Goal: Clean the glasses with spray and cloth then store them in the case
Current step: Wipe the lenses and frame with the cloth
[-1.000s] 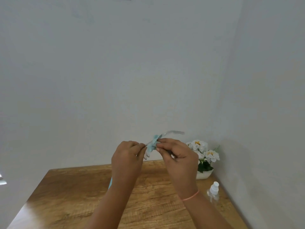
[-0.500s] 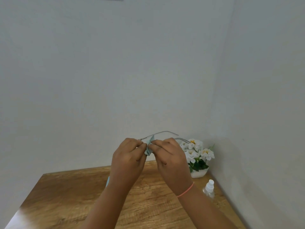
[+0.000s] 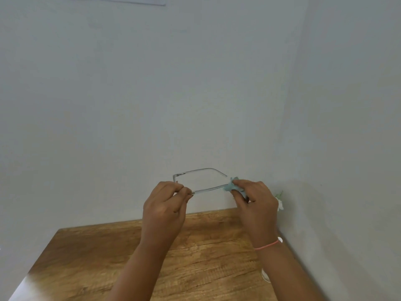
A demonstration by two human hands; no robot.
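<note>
The right hand (image 3: 255, 198) has slid the cloth (image 3: 231, 186) outward along the glasses (image 3: 200, 180), pinched round an arm. The left hand (image 3: 166, 203) pinches the frame's other end. Wiping continues; the case isn't visible.

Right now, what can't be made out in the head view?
- Lenses of the glasses: behind the left hand.
- Cloth: mostly inside the right hand.
- Flowers: largely behind the right hand.
- Spray bottle: only its cap shows past the right wrist.
- Case: not visible.
</note>
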